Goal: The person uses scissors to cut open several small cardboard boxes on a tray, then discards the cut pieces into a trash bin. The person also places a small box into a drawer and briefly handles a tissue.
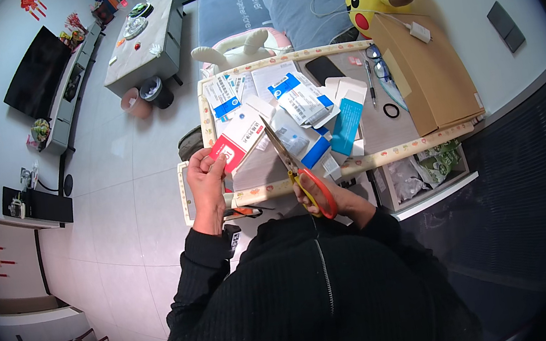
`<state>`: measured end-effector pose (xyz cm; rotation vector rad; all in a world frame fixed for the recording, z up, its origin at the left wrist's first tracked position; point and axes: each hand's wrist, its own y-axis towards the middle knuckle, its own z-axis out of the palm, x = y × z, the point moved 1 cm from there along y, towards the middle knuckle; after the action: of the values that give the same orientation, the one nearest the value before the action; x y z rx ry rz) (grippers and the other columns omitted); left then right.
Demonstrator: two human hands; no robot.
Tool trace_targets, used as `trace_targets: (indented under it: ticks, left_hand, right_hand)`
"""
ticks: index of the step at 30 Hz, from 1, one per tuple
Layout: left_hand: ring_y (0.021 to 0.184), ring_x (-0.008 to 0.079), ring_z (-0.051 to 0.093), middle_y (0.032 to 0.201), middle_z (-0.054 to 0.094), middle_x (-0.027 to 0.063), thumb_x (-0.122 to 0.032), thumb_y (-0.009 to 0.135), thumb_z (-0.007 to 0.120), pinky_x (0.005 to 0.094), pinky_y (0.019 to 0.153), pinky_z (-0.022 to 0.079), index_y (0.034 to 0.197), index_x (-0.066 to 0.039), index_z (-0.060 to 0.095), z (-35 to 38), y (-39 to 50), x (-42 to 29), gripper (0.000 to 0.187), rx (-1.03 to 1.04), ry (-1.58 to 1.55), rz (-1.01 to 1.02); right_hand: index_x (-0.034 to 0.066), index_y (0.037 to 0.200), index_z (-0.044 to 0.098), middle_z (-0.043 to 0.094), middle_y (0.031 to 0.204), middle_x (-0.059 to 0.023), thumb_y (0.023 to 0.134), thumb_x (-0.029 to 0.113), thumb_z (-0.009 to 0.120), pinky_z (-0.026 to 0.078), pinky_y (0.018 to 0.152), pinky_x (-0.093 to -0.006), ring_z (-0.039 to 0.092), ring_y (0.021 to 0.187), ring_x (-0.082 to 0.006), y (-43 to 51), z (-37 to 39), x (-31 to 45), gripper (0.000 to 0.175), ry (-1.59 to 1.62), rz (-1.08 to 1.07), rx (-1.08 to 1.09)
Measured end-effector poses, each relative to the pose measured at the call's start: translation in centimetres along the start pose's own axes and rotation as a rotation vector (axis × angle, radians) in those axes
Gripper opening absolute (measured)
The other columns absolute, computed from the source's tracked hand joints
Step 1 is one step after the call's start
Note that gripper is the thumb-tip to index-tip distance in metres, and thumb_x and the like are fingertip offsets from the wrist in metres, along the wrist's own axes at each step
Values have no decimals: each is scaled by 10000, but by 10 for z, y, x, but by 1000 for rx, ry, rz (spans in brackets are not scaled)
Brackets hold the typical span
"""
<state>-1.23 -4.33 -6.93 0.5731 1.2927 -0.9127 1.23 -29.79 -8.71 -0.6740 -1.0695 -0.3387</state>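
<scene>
My left hand (208, 181) pinches the red end of a red and white medicine carton (241, 138) above the near left of a small table (378, 150). In my right hand (324, 195) is a pair of scissors (314, 181) with red and yellow handles. Its blades point away from me, their tips beside the carton's right edge; they look nearly closed. Past them lie blue and white medicine cartons (300, 100), some opened out. A teal carton panel (348, 125) rests to their right, and a small white box (330, 167) sits near the table's front edge.
A black phone (324, 70), a pen (371, 89), eyeglasses (380, 68) and a black hair tie (391, 110) lie toward the right. A large cardboard box (439, 83) stands at the right edge. Below it, an open drawer (434, 191) holds plastic packets.
</scene>
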Motion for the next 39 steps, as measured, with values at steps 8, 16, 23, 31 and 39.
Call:
trace_targets:
  ticks: [8, 16, 23, 31, 39]
  left_hand:
    - [662, 51, 618, 845, 692, 20, -36, 856, 673, 177, 580, 468, 1057, -26, 582, -11, 4, -16, 220, 181, 90, -78]
    - [643, 43, 606, 842, 696, 14, -41, 859, 676, 180, 570, 467, 1071, -21, 585, -5, 1, -21, 231, 198, 93, -61]
    - [704, 69, 627, 866, 699, 62, 30, 840, 652, 192, 621, 482, 1086, 23, 588, -9, 7, -26, 253, 314, 155, -109]
    - [687, 55, 619, 866, 696, 46, -18, 842, 684, 178, 590, 475, 1083, 7, 587, -10, 13, -24, 261, 384, 161, -96]
    - [718, 51, 616, 879, 688, 45, 54, 828, 644, 190, 642, 482, 1091, 29, 591, -9, 14, -34, 269, 474, 201, -109]
  right_hand:
    - [82, 798, 455, 437, 672, 5, 872, 778, 291, 397, 442, -204, 475, 501, -71, -11, -12, 6, 719, -278, -6, -22]
    - [44, 670, 500, 520, 608, -47, 902, 757, 270, 423, 452, -272, 509, 489, -121, -15, -7, 1, 785, -442, -44, -195]
    - [68, 744, 444, 384, 605, 18, 836, 803, 337, 333, 402, -214, 422, 447, -65, -22, -3, 3, 748, -314, -52, -114]
    - [53, 783, 484, 440, 625, -6, 892, 736, 354, 388, 438, -238, 459, 464, -85, -25, -5, 8, 704, -366, -1, -170]
    - [61, 719, 470, 434, 562, -2, 906, 714, 379, 396, 426, -242, 469, 451, -85, -22, 1, 6, 685, -177, 15, -128]
